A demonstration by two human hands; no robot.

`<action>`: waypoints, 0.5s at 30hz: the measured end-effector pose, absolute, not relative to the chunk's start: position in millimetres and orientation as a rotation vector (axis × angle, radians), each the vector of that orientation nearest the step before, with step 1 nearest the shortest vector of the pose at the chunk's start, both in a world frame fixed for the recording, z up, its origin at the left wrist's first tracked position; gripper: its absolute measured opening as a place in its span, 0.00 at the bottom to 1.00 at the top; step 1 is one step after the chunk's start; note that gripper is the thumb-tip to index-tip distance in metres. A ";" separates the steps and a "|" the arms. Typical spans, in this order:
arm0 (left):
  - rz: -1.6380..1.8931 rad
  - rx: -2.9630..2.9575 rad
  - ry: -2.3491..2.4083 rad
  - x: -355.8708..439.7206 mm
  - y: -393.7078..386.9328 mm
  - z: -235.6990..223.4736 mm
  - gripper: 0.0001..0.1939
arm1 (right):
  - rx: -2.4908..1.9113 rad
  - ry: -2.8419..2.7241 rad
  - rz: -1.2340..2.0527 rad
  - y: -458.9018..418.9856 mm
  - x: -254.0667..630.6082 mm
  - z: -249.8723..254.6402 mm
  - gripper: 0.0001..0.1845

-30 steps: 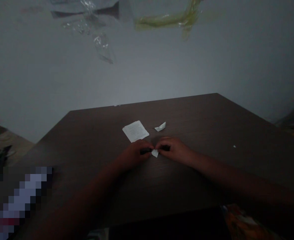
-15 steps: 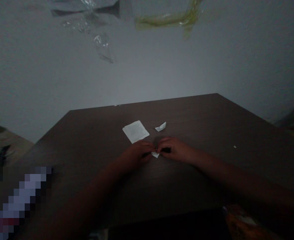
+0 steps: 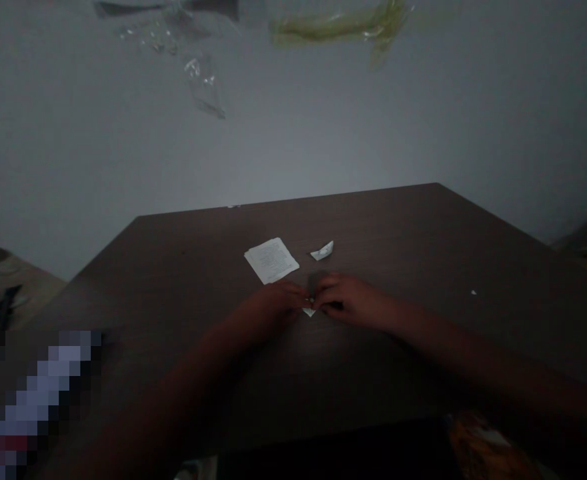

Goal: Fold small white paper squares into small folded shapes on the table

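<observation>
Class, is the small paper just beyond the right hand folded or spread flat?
Folded: the small paper shows angled faces and pointed ends, while the paper stack beside it lies flat.

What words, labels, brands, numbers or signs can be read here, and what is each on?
None can be read.
Stack of square paper sheets: printed lines on the top sheet, too small and blurred.
Boat-shaped folded paper: faint grey marks; cannot tell whether print.
Small white paper piece between the hands: mostly covered, nothing legible.
</observation>
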State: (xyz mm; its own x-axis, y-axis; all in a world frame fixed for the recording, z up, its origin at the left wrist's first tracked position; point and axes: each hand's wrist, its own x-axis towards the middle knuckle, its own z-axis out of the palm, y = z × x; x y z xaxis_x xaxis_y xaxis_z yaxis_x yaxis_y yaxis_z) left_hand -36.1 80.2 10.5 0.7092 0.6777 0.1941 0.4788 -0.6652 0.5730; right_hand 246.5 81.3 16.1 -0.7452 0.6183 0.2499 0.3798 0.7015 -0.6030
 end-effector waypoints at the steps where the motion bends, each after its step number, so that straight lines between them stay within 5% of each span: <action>1: 0.517 2.434 0.861 -37.0 79.7 10.7 0.19 | -0.779 -2.465 0.750 79.9 246.4 18.3 0.17; 7: 0.360 2.536 0.867 -39.6 65.7 24.3 0.24 | -0.839 -2.643 0.530 62.1 242.1 31.9 0.15; 11: 0.384 2.540 0.952 -32.0 57.4 29.7 0.12 | -0.951 -2.789 0.204 39.3 232.1 37.9 0.10; 15: 0.429 2.496 0.986 -28.1 59.8 24.3 0.11 | -0.995 -2.830 0.088 24.8 224.9 46.8 0.10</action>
State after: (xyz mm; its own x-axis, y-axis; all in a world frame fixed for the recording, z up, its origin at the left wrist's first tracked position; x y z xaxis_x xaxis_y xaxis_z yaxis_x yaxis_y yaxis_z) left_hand -28.1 59.8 24.3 0.7008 0.7018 0.1280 0.5719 -0.6599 0.4874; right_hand 224.9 24.8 46.8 -0.7715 0.6262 0.1124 0.6180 0.7796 -0.1011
